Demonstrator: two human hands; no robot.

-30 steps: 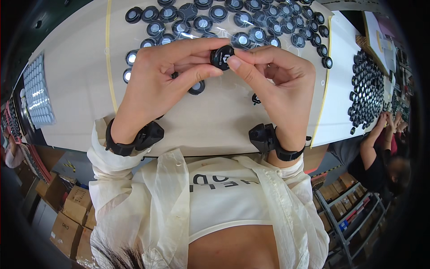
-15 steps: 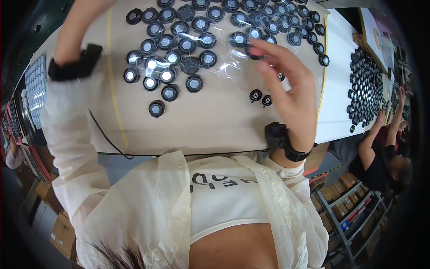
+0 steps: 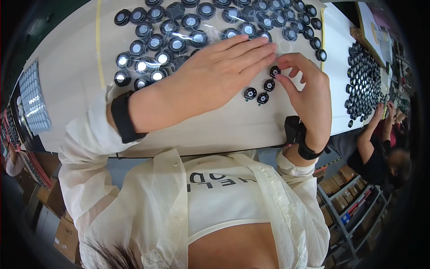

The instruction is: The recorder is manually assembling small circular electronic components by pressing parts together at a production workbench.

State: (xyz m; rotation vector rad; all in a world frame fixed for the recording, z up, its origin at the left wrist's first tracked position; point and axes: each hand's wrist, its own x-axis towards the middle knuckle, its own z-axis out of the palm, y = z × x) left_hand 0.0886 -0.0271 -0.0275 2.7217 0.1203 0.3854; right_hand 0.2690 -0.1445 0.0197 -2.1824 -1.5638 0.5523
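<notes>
My left hand (image 3: pixel 210 71) stretches flat across the middle of the table, fingers straight and together, over a clear plastic sheet (image 3: pixel 215 33). Under and around that sheet lie many round black parts with pale grey centres (image 3: pixel 190 21), some hidden by the hand. My right hand (image 3: pixel 311 87) is just right of the left fingertips. Its thumb and forefinger curl around a small black disc (image 3: pixel 275 71) with a white mark, seemingly pinching its edge. Several similar discs lie nearby, among them one black disc (image 3: pixel 250 93) at the left and another (image 3: pixel 268 85) beside the pinched one.
Yellow tape strips (image 3: pixel 99 45) run along both sides of the beige table (image 3: pixel 197 134). A sheet of pale round pieces (image 3: pixel 36 98) lies at the far left. On the right, a white surface holds a cluster of black parts (image 3: pixel 365 85), where another person's hands (image 3: pixel 380 111) are.
My left hand has come from the upper left to the centre, over the plastic sheet. My right hand has drawn back from the sheet, its fingers curling in around a small black disc.
</notes>
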